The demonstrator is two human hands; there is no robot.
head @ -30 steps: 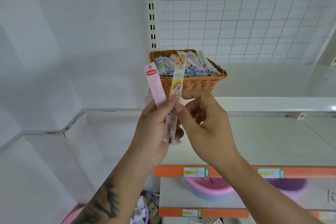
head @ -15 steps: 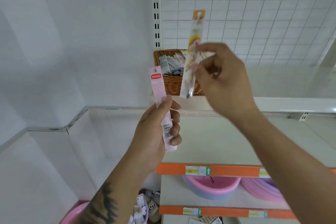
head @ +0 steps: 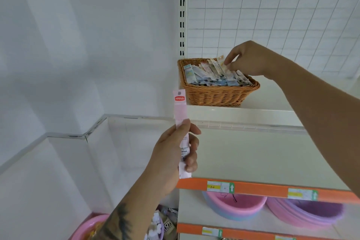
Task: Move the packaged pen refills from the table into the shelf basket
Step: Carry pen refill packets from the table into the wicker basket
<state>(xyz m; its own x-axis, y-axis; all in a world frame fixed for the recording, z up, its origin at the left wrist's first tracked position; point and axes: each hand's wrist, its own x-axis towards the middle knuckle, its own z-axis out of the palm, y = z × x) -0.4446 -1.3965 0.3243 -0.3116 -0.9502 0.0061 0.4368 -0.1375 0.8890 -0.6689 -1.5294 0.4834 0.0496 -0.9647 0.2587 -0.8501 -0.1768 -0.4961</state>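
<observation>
A brown wicker basket stands on the upper white shelf, filled with several packaged pen refills. My right hand reaches over the basket's back right corner, and its fingertips pinch the top of an orange-and-white refill pack that lies among the others. Below and left of the basket, my left hand holds a long pink refill pack upright, thumb pressed along its front.
The white shelf carries the basket under a wire grid back panel. Lower shelves with orange price strips hold pink and purple plastic basins. A white wall fills the left side.
My right hand has carried the orange-and-white pack up and right, from in front of the basket into it. My left hand still holds the pink pack in about the same place.
</observation>
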